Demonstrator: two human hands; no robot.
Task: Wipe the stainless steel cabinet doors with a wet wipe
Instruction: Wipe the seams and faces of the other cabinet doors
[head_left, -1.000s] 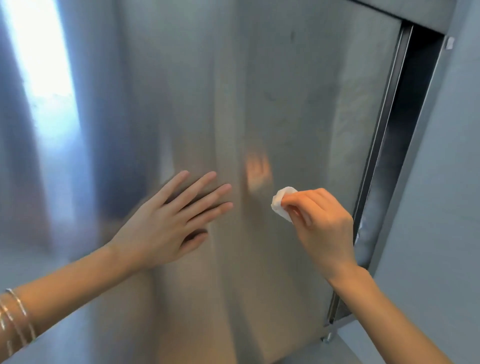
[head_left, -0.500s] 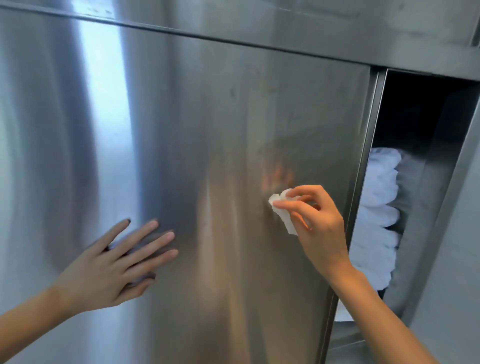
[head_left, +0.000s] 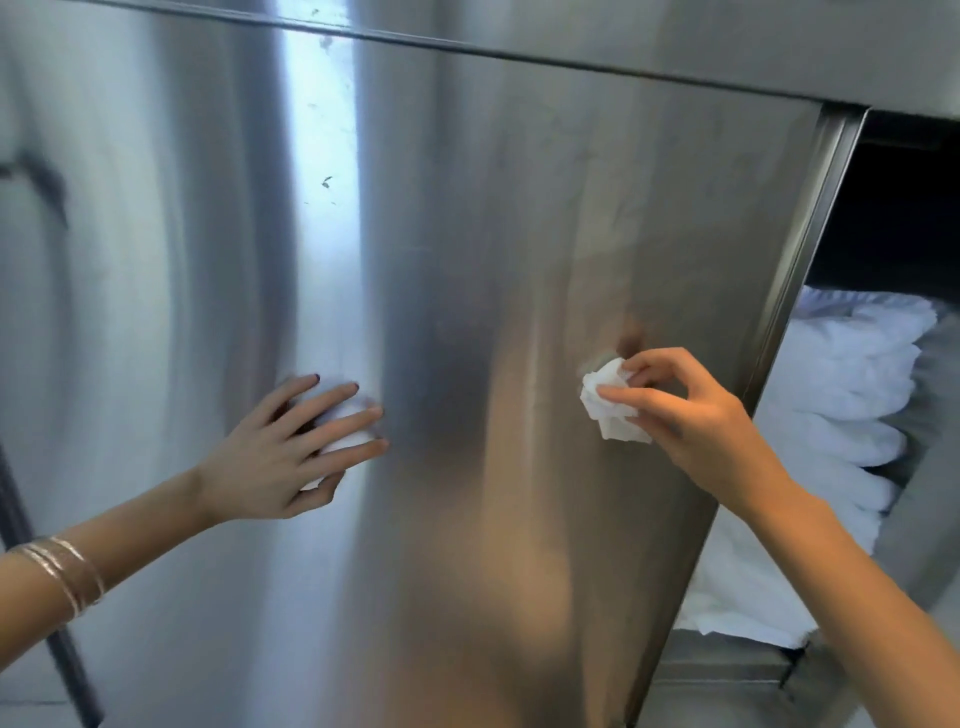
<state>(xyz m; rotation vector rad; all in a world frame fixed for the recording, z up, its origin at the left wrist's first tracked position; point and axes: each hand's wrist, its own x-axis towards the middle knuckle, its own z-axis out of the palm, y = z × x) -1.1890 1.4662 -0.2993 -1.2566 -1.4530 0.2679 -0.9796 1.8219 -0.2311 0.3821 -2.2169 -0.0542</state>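
The stainless steel cabinet door (head_left: 493, 234) fills most of the view and carries a few small dark specks (head_left: 326, 182) in the bright reflection. My right hand (head_left: 696, 421) pinches a crumpled white wet wipe (head_left: 613, 410) with its fingertips and holds it against the door near its right edge. My left hand (head_left: 291, 447) lies flat on the door to the left, fingers spread, with nothing in it. Thin bangles ring my left wrist.
Right of the door's edge (head_left: 800, 291), the cabinet stands open and shows a stack of folded white cloths (head_left: 841, 374). A steel frame rail (head_left: 623, 31) runs above the door. A dark pole (head_left: 62, 649) crosses the lower left corner.
My view has lifted, bringing the door's top edge and the open compartment into sight. My right hand stays near the right edge with the wipe. My left hand has shifted along the door.
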